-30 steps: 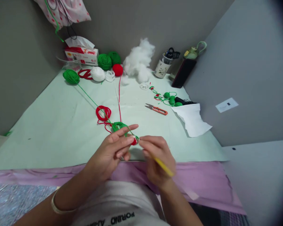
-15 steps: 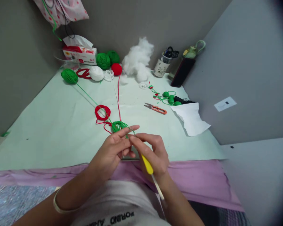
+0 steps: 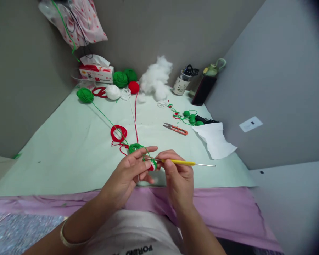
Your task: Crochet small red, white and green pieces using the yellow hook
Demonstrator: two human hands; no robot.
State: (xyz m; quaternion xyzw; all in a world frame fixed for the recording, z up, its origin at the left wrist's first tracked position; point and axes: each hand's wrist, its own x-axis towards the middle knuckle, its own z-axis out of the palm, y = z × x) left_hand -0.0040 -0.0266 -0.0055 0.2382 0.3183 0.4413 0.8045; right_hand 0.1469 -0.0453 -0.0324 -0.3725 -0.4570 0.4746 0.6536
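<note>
My left hand [image 3: 129, 173] pinches a small red and green crochet piece [image 3: 152, 165] over the near edge of the pale green table [image 3: 63, 148]. Green yarn runs over its forefinger, back past a loose green tangle [image 3: 134, 147] to a green yarn ball [image 3: 85, 95]. My right hand [image 3: 177, 173] is closed on a yellow-handled crochet hook [image 3: 184, 163]. The hook lies nearly level, its working end in the piece and its metal tail pointing right. A red yarn coil [image 3: 118, 133] lies just beyond my hands.
Orange thread snips [image 3: 177, 129] and a white paper sheet [image 3: 215, 140] lie to the right. At the back stand yarn balls, white stuffing [image 3: 156, 78], a tissue box [image 3: 97, 71], a cup of tools [image 3: 182, 84] and a dark bottle. Small green crochet balls [image 3: 191, 118] lie near the paper. Purple cloth covers my lap.
My right hand has swung the hook from pointing down toward my lap to lying level, tail out to the right. The view has tilted down slightly. My left hand keeps its pinch.
</note>
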